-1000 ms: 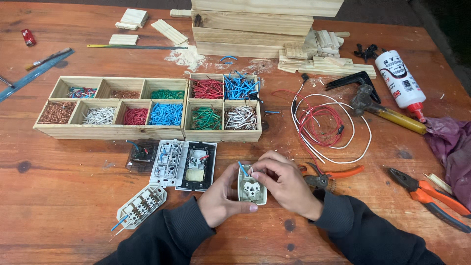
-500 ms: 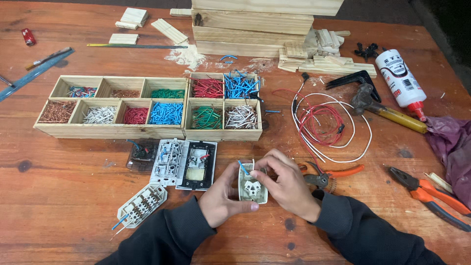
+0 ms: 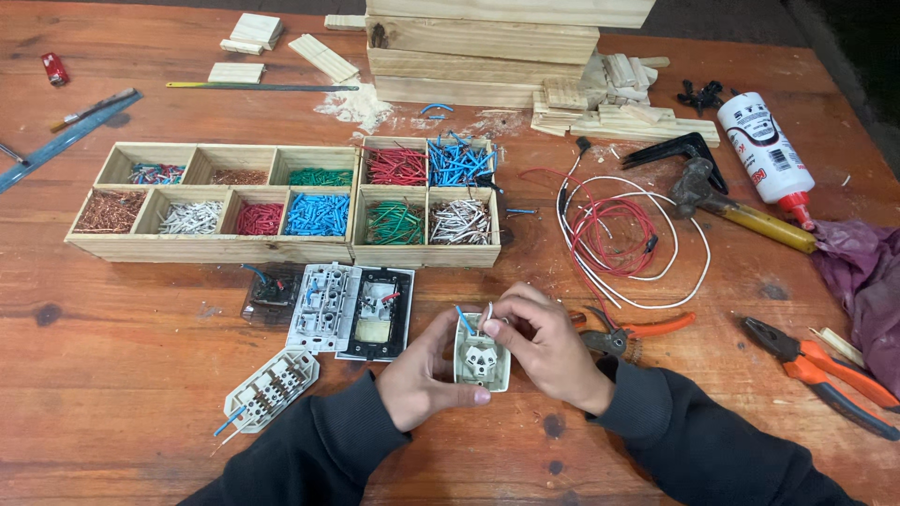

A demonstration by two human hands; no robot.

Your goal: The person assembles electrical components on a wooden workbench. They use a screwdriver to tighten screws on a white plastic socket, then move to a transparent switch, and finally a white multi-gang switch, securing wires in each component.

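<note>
The left hand (image 3: 419,378) grips a small white socket module (image 3: 481,361) from below and the side, while the right hand (image 3: 547,349) pinches a white wire (image 3: 487,313) at its top edge, just above the near middle of the reddish wooden table (image 3: 122,375). Just left lie opened switch plates (image 3: 350,309); behind them stand wooden compartment trays (image 3: 281,201) of coloured wire offcuts. Far right lies a white glue bottle (image 3: 767,157) with a red-and-black label, beside a hammer (image 3: 741,208) and orange pliers (image 3: 825,375).

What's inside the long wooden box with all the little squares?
The wooden box holds sorted bits of wire: mixed, copper, green, white, red and blue, one kind per compartment. The piles cover the compartment floors, so anything beneath stays hidden.
</note>
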